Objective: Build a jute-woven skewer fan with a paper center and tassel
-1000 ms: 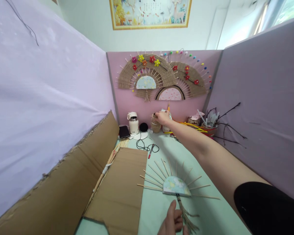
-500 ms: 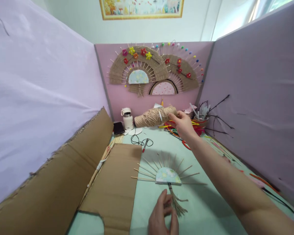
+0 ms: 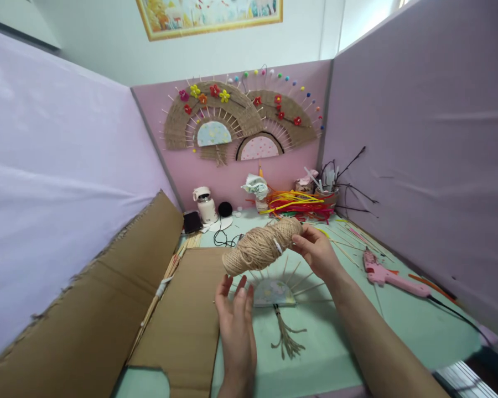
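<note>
My right hand grips the right end of a spool of tan jute twine, held tilted above the table. Just below the spool's left end, my left hand is raised with its fingers apart; it seems to hold nothing. Partly covered by the spool, a half-round floral fan base lies on the table with thin sticks spreading from its curved edge. A frayed twine tassel hangs from its straight side.
Cardboard sheets lie at the left beside bundled sticks. A pink glue gun rests at the right. Behind stand a white flask, a black thread ball, colourful pipe cleaners and a pot of twigs. Finished fans hang on the back panel.
My right hand has brought the twine spool down and nearer from the back of the table. My left hand has left the tassel and risen beneath the spool. The view has shifted right.
</note>
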The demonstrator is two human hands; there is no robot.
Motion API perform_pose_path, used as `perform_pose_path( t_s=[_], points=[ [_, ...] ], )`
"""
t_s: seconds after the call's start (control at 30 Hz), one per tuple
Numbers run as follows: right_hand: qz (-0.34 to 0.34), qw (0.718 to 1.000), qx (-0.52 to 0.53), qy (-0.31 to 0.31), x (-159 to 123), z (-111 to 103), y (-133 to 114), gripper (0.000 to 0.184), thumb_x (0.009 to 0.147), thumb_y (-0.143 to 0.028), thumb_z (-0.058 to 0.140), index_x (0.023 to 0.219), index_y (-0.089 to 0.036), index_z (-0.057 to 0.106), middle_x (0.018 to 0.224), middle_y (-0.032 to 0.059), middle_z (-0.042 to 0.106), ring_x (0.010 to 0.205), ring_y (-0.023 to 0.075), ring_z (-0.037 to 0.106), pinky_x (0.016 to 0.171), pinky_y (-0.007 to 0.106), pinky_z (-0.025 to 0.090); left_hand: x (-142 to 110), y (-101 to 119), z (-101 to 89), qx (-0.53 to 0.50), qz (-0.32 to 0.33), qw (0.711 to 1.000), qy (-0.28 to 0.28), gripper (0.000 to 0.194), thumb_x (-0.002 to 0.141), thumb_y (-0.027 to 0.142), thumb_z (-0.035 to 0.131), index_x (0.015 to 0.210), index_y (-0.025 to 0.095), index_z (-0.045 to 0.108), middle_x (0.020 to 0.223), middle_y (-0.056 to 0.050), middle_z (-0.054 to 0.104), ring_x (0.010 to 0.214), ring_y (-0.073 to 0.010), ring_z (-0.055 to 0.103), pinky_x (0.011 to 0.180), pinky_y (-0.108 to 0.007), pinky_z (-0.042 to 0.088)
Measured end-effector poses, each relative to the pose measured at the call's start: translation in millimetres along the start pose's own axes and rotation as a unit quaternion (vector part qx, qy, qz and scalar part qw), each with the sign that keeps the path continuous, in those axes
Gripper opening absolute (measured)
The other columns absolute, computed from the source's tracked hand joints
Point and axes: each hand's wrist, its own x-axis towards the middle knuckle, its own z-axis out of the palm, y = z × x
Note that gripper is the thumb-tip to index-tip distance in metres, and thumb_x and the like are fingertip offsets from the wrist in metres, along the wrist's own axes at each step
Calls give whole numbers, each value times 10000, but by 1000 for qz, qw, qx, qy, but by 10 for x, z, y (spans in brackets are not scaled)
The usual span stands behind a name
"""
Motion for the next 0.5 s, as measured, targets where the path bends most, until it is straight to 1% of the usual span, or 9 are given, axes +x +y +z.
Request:
perform_pose_path(
  t_s=[0.07,0.13,0.2,0.27,0.33,0.4,0.43,0.47,0.5],
  points=[
    [5,1000,8,1,-38,-9,19,368,551,-409,904,695,-207,632,741,-17,667,713,141,628,731,335,589,-5,-4,15,4,27,1000,16,515,842,437,680,1271,285,439,1526,-100,334,1394,-281,423,1083,-393,443],
    [5,1000,20,11,-70,-22,30,357,564,-417,897,708,-213,642,754,-26,673,723,132,628,741,326,588,-24,38,0,54,63,996,43,518,850,417,674,1290,294,431,1503,-98,373,1421,-264,379,1123,-396,386],
    [-1,999,35,37,-89,-42,30,355,568,-423,896,726,-217,654,775,-34,678,747,126,629,774,333,588,-3,157,3,135,99,984,63,510,852,368,673,1298,291,439,1479,-93,410,1437,-247,344,1157,-391,323],
    [-13,996,51,77,-92,-67,18,369,546,-420,908,726,-213,661,790,-34,683,772,125,630,806,347,587,122,344,58,216,129,966,63,474,846,307,672,1279,278,482,1445,-87,452,1426,-249,355,1161,-400,298],
    [-31,991,59,117,-89,-96,-5,389,512,-411,925,701,-202,657,783,-33,681,776,123,628,821,353,585,394,548,160,277,146,949,32,446,827,232,687,1245,275,538,1419,-67,486,1408,-246,371,1162,-394,283],
    [-51,986,62,149,-91,-131,-38,408,481,-404,937,678,-196,647,758,-39,671,765,117,623,820,348,585,812,710,266,289,135,948,29,440,758,124,743,1157,258,615,1393,-42,509,1389,-229,384,1178,-354,246],
    [-60,983,64,162,-97,-154,-58,415,470,-400,941,675,-194,644,750,-40,668,762,117,623,813,345,586,1058,764,304,249,90,963,55,440,724,70,763,1109,247,642,1389,-23,516,1376,-206,396,1180,-309,236],
    [-65,981,66,172,-104,-179,-80,419,465,-397,942,679,-194,645,751,-39,668,765,119,624,806,343,587,1313,798,325,187,21,978,94,445,704,32,774,1078,241,656,1377,-5,529,1363,-186,409,1170,-277,252],
    [-69,979,71,179,-113,-209,-102,418,466,-393,941,686,-194,647,759,-36,670,773,123,626,801,344,587,1564,816,325,168,-21,979,113,422,728,53,770,1096,221,651,1360,-26,544,1338,-201,438,1148,-305,310]
  ],
)
